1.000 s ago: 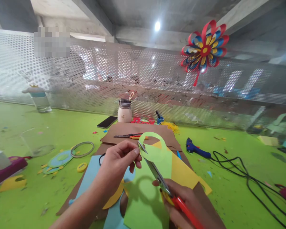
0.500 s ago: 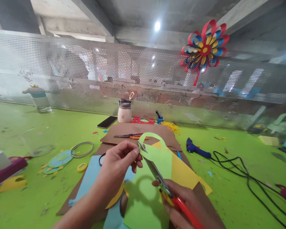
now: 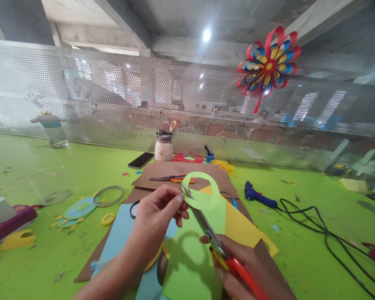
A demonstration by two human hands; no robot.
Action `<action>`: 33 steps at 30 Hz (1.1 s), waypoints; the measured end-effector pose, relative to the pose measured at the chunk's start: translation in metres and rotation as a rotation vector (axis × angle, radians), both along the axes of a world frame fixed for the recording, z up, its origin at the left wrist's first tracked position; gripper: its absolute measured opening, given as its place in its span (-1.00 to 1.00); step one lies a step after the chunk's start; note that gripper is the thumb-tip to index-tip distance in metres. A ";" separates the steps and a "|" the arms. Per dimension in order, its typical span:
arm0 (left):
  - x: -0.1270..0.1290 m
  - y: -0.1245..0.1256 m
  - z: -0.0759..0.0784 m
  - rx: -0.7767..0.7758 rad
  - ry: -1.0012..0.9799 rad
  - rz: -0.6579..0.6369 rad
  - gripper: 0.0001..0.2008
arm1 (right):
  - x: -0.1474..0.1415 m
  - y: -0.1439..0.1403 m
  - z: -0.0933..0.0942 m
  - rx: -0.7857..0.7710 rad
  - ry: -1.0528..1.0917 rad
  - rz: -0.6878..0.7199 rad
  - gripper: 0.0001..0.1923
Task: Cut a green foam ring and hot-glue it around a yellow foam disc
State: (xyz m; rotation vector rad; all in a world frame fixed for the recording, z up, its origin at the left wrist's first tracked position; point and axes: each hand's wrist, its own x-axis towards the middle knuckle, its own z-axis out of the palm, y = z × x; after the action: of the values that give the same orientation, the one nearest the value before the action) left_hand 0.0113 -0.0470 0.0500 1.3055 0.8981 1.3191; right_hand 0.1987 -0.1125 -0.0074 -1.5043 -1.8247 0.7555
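Left fingers (image 3: 178, 199): pinching green paper (image 3: 203, 200).
Right fingers (image 3: 206, 240): gripping scissors (image 3: 206, 225), blades in the paper.
Position: counter (image 3: 50, 250) near edge.

The lime-green worktop (image 3: 300, 258) carries brown card (image 3: 175, 168) at its middle, a phone (image 3: 140, 160) and lidded jar (image 3: 163, 146) toward twelve o'clock, a blue glue gun (image 3: 258, 195) (black cord trailing) at three, and a metal ring (image 3: 108, 196) and paper discs (image 3: 78, 208) at nine.

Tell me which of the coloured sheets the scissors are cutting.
The light green sheet; the scissors bite into its ring. The yellow sheet and blue sheet lie uncut beneath.
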 end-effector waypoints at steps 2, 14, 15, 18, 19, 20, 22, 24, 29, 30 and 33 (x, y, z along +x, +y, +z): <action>0.000 0.000 -0.001 0.007 0.003 -0.007 -0.85 | 0.000 0.000 0.001 -0.013 0.012 0.006 -0.57; 0.003 -0.002 -0.001 0.020 -0.004 -0.001 -0.86 | -0.002 -0.001 0.001 0.055 -0.080 -0.023 -0.63; 0.003 -0.002 -0.002 0.022 -0.006 0.000 -0.86 | -0.002 -0.001 0.001 0.055 -0.077 -0.026 -0.63; 0.002 -0.001 -0.003 0.022 -0.009 0.000 -0.87 | -0.004 -0.001 0.003 0.069 -0.030 -0.019 -0.63; 0.002 -0.001 -0.003 0.023 -0.011 -0.002 -0.87 | -0.006 -0.001 0.004 0.074 -0.012 -0.014 -0.64; 0.002 -0.001 -0.003 0.022 -0.011 -0.007 -0.87 | -0.008 0.000 0.006 0.075 0.000 -0.010 -0.64; 0.001 -0.002 -0.002 0.020 -0.012 -0.011 -0.87 | -0.011 -0.001 0.009 0.070 0.005 -0.012 -0.66; 0.002 -0.003 -0.001 0.024 -0.011 -0.014 -0.87 | -0.013 -0.001 0.011 0.061 -0.015 -0.029 -0.68; 0.004 -0.005 -0.001 0.033 0.004 -0.027 -0.88 | -0.013 -0.003 0.015 0.066 -0.028 -0.044 -0.69; 0.004 -0.006 -0.001 0.031 0.004 -0.024 -0.88 | -0.014 -0.003 0.017 0.065 -0.013 -0.022 -0.69; 0.004 -0.006 -0.002 0.020 -0.005 -0.010 -0.88 | -0.016 -0.004 0.023 0.045 0.013 0.018 -0.70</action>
State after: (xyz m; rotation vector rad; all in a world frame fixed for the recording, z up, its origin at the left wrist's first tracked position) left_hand 0.0149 -0.0534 0.0476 1.3203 0.8762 1.3257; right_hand 0.1825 -0.1162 0.0156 -1.4528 -1.8362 0.7269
